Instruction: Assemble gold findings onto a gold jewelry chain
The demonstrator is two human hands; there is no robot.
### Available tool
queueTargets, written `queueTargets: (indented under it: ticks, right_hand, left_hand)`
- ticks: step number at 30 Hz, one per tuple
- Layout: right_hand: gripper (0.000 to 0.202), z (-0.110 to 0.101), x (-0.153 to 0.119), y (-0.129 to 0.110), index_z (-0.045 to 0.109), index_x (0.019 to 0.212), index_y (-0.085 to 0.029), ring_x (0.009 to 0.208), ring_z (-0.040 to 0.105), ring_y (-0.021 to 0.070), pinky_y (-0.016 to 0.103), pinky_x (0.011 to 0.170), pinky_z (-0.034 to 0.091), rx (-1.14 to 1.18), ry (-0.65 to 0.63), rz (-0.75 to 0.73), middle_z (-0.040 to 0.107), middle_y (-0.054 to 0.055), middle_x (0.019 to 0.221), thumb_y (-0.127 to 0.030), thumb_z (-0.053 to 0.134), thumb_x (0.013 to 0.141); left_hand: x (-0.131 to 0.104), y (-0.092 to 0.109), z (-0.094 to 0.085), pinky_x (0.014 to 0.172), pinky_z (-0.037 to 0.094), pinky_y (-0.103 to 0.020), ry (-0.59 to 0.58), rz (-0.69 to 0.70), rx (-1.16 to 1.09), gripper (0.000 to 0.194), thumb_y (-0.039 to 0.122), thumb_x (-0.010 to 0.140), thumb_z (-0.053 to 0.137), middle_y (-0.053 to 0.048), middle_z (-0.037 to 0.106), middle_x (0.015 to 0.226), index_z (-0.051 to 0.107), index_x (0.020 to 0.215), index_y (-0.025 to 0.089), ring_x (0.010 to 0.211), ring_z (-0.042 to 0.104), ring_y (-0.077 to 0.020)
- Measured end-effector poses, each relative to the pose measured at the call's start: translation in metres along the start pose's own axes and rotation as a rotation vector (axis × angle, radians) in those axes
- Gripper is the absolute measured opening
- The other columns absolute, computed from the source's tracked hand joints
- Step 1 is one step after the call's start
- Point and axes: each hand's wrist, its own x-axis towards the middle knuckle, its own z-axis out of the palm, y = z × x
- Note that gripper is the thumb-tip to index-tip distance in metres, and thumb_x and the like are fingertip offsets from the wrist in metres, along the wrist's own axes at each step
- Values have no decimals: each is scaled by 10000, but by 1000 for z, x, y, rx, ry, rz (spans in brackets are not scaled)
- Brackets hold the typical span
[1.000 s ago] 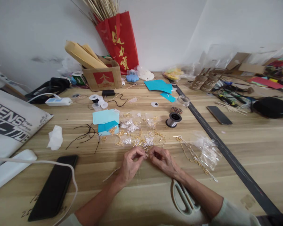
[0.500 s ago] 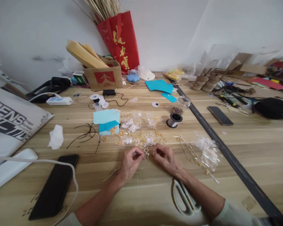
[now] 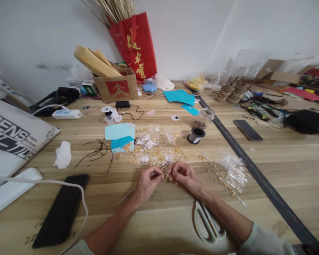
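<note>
My left hand is closed, thumb and forefinger pinched at a small gold-coloured jewellery piece with a ring and small dangling parts. Fingers of my right hand are also pinched together, right beside the piece's lower end; what they hold is too small to make out. Just beyond both hands lie loose gold and silver jewellery findings, some on small clear bags. A short fine chain lies by my left wrist. Under my right forearm rest scissors with pale handles.
A spool of wire stands beyond my right hand, near a jar of beads. Gold chains and clear bags lie to the right. Blue sheets, black cord and a black phone are on the left.
My right hand has moved a little left, bringing its fingertips up to the jewellery piece. My left hand stays almost in place, still pinched.
</note>
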Motion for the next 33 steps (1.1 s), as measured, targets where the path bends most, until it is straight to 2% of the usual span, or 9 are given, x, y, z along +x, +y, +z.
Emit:
queueTargets:
  ticks: [6, 14, 19, 25, 33]
  right_hand:
    - [287, 0, 1, -1, 490, 695, -171, 628, 567, 107, 202, 503, 444, 48, -31, 43, 594, 24, 790, -378, 667, 784]
    - [284, -5, 3, 8, 494, 714, -164, 551, 552, 83, 209, 523, 468, 2, -81, 78, 593, 0, 715, -386, 640, 816]
    - [296, -2, 1, 6, 477, 727, -172, 598, 566, 101, 233, 543, 497, 3, -172, 37, 586, 11, 758, -405, 631, 827]
    - [287, -2, -1, 3, 490, 765, -169, 722, 605, 139, 260, 599, 527, 18, -221, 61, 595, 32, 794, -408, 629, 838]
    - [291, -7, -1, 7, 483, 772, -166, 659, 618, 121, 255, 588, 526, 14, -225, 79, 582, 17, 781, -410, 627, 840]
  left_hand:
    - [0, 6, -2, 621, 468, -228, 3, -96, -172, 125, 193, 660, 720, -20, 676, 728, 609, 654, 136, 619, 589, -107]
    - [-2, 3, -2, 651, 471, -251, -116, -144, -310, 154, 241, 738, 695, -47, 712, 754, 583, 721, 137, 666, 629, -135]
    - [-1, 4, 0, 628, 454, -250, -137, -144, -291, 171, 260, 765, 672, -11, 668, 656, 552, 730, 145, 611, 595, -123]
    - [-1, 4, -1, 625, 438, -265, -177, -145, -289, 191, 284, 772, 659, -2, 638, 626, 532, 723, 150, 590, 573, -126]
    - [0, 5, -1, 617, 434, -259, -174, -162, -305, 195, 282, 761, 674, -1, 632, 613, 536, 727, 149, 577, 572, -123]
